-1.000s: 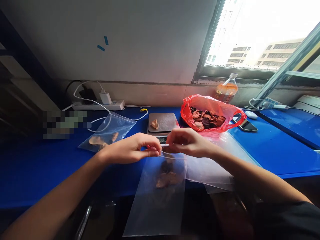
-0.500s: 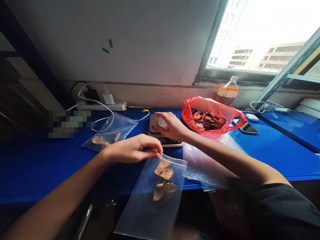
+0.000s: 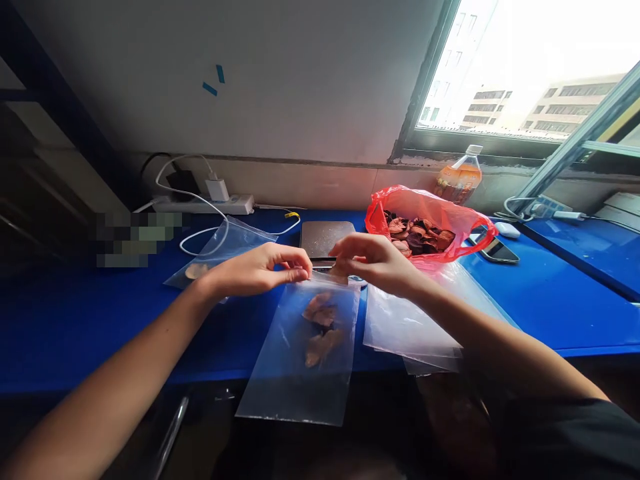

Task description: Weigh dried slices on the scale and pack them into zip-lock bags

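Note:
My left hand (image 3: 265, 268) pinches the top edge of a clear zip-lock bag (image 3: 280, 373). Brown dried slices (image 3: 323, 340) show through its plastic, and its lower end hangs past the table edge. Fingers closed, my right hand (image 3: 375, 260) is at the bag's mouth with a pale dried slice (image 3: 340, 270) mostly hidden in its grip. Just behind both hands sits a digital scale (image 3: 325, 237) with a few crumbs on its plate. A second zip-lock bag (image 3: 240, 235) with dried slices lies partly behind my left forearm.
A red plastic bag (image 3: 470, 243) full of dark dried pieces stands open at the right. Flat clear bags (image 3: 410, 320) lie before it. Nearby are a bottle (image 3: 460, 177) and a phone (image 3: 500, 250). A power strip (image 3: 240, 205) and white cable run along the wall.
My right hand has come from the scale plate toward me to the bag's mouth, carrying a dried slice. The bag and my left hand have shifted slightly up and left.

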`<state>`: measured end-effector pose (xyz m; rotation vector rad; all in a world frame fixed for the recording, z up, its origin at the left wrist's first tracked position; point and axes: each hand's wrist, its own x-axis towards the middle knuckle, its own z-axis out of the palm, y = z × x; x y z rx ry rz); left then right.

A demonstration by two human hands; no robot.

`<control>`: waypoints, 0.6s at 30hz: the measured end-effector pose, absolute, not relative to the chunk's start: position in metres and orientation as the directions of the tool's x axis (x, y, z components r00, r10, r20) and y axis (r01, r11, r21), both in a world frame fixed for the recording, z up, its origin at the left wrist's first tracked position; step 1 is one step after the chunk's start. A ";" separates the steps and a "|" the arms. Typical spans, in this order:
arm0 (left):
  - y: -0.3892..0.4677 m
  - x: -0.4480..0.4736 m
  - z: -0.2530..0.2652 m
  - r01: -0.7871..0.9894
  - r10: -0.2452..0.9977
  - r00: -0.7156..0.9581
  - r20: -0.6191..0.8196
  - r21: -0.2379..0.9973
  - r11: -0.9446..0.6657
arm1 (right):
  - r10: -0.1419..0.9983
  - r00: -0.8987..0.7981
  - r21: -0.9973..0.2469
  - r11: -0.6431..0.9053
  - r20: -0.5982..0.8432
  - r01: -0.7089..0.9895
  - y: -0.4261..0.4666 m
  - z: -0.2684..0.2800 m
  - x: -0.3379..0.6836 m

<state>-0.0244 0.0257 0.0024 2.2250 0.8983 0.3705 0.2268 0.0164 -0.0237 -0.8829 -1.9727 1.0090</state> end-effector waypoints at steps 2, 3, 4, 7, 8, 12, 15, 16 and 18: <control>0.027 -0.024 0.000 0.500 0.703 0.711 0.002 0.702 -0.507 | 0.789 -0.553 -0.857 0.457 0.267 0.238 0.011 -0.025 0.227; 0.028 -0.023 -0.001 0.499 0.701 0.713 -0.002 0.704 -0.506 | 0.776 -0.576 -0.862 0.455 0.259 0.225 0.010 -0.026 0.226; 0.028 -0.023 -0.002 0.497 0.699 0.715 -0.003 0.705 -0.505 | 0.767 -0.590 -0.870 0.447 0.253 0.207 0.009 -0.027 0.225; 0.029 -0.021 -0.005 0.487 0.713 0.701 0.020 0.716 -0.499 | 0.773 -0.576 -0.885 0.432 0.267 0.170 0.010 -0.028 0.222; 0.029 -0.021 -0.005 0.485 0.731 0.682 0.039 0.724 -0.491 | 0.781 -0.558 -0.876 0.445 0.279 0.185 0.010 -0.027 0.223; 0.028 -0.024 -0.001 0.405 0.837 0.501 0.220 0.795 -0.452 | 0.800 -0.470 -0.781 0.544 0.372 0.306 0.014 -0.023 0.230; 0.027 -0.027 0.003 0.294 0.866 0.349 0.357 0.836 -0.463 | 0.816 -0.437 -0.791 0.531 0.380 0.305 0.017 -0.021 0.235; 0.026 -0.027 0.004 0.276 0.872 0.324 0.367 0.845 -0.459 | 0.823 -0.433 -0.817 0.509 0.368 0.272 0.017 -0.020 0.235; 0.025 -0.027 0.005 0.281 0.894 0.294 0.338 0.864 -0.419 | 0.837 -0.409 -0.866 0.466 0.363 0.184 0.016 -0.021 0.234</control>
